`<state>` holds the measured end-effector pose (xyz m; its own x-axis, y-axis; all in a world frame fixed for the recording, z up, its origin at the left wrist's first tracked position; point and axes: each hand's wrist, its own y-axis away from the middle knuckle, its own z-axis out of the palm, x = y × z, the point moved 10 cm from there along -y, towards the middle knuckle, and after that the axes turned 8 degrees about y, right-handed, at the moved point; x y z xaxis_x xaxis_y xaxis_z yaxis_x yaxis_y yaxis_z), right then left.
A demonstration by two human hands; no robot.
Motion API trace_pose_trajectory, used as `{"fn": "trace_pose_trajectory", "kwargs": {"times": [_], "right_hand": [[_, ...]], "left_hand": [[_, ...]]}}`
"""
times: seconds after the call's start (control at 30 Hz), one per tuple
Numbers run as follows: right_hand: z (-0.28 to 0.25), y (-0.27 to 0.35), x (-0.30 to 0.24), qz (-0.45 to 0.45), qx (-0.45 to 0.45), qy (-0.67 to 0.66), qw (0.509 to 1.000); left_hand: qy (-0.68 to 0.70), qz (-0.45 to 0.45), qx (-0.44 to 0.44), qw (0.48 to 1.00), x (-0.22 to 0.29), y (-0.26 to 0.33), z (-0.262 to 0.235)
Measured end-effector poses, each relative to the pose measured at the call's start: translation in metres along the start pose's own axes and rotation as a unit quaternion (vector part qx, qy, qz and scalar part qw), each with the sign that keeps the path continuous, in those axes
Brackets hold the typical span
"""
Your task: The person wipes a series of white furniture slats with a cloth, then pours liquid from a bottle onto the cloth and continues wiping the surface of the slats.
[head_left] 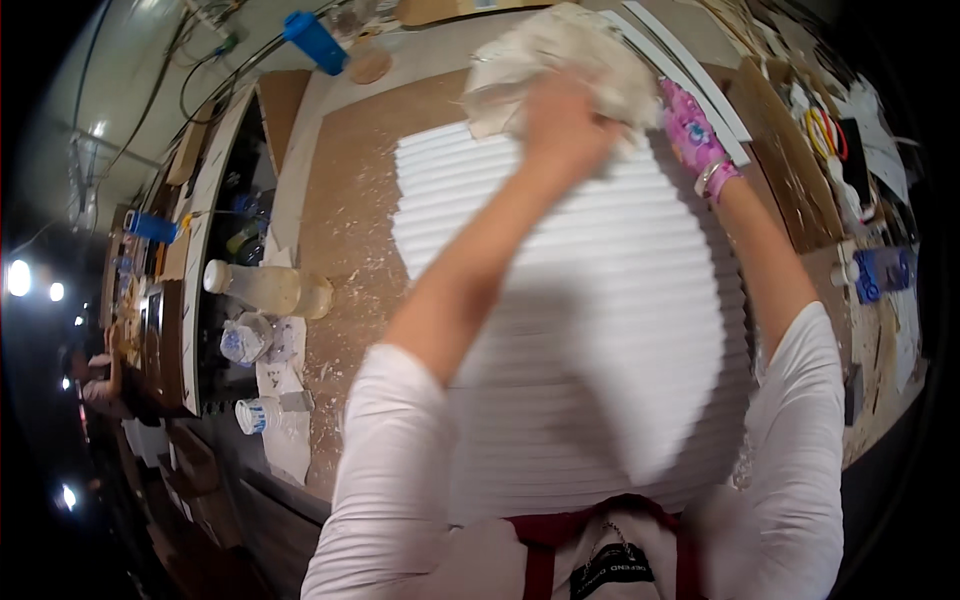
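Observation:
A white panel of parallel ribs (620,280) lies across the work table in front of me. At its far end, my left hand (568,125) is closed on a crumpled cream cloth (500,75), pressing it over the ribs; motion blurs both. My right hand (695,135), in a pink patterned glove with a band at the wrist, rests along the panel's far right edge. Its fingers look stretched out and hold nothing that I can see.
Brown board (350,200) with white flecks lies under the panel. On the left stand a bottle of cloudy liquid (265,288), a plastic-wrapped container (247,338) and a white jar (255,415). White strips (690,75) and a cardboard box (795,150) lie right; a blue bottle (315,43) is far left.

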<state>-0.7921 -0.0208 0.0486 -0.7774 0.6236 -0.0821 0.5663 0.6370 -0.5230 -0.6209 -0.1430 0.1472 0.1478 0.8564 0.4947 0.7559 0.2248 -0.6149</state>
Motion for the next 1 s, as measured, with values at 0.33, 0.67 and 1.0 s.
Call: {"fn": "trace_pose_trajectory", "kwargs": {"times": [0.33,0.67,1.0], "right_hand": [[0.031,0.010,-0.047,0.014,-0.163,0.142,0.976],[0.019,0.014,-0.053,0.039,-0.177,0.167,0.969],[0.022,0.014,-0.049,0.030,-0.159,0.143,0.977]], "left_hand": [[-0.123,-0.083,-0.136,0.980,-0.109,0.067,0.036],[0.034,-0.194,-0.012,0.980,-0.134,0.041,-0.095],[-0.089,-0.070,-0.099,0.989,-0.120,0.037,0.033]]}}
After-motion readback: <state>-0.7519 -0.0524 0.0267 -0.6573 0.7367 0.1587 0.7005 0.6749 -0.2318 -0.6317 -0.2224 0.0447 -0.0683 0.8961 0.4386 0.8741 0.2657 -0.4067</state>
